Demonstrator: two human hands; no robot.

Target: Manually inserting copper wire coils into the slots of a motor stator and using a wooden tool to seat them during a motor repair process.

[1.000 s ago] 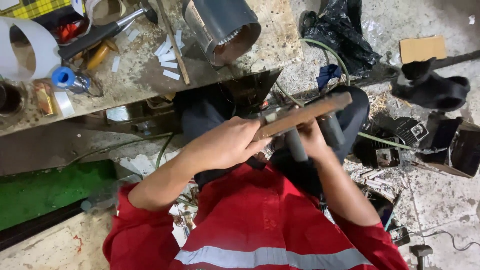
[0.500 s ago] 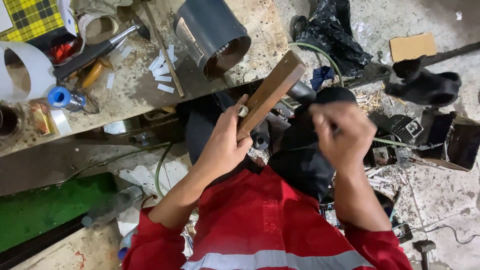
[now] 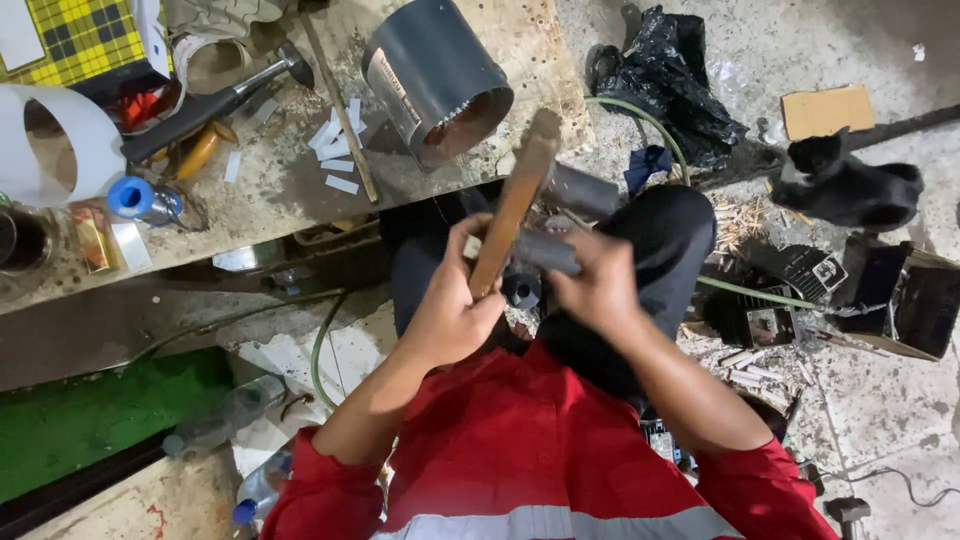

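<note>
My left hand (image 3: 452, 310) grips a flat brown wooden stick (image 3: 515, 200) by its lower end, the stick pointing up and away toward the bench. My right hand (image 3: 597, 285) is closed around a short dark grey pipe piece (image 3: 548, 252) held against the stick over my lap. A second grey pipe piece (image 3: 585, 190) lies just beyond, on my dark trouser leg. I wear a red shirt with a reflective band.
A worn bench (image 3: 300, 190) holds a large grey pipe section (image 3: 432, 75), a hammer (image 3: 215, 95), a thin rod (image 3: 340, 110), white strips and a white pipe fitting (image 3: 50, 140). A black bag (image 3: 665, 80), cardboard (image 3: 825, 110), a green hose and scraps lie on the floor.
The stick swung from nearly level to steeply upright in my left hand. My right hand let go, then came back and closed on the grey pipe piece beside the stick.
</note>
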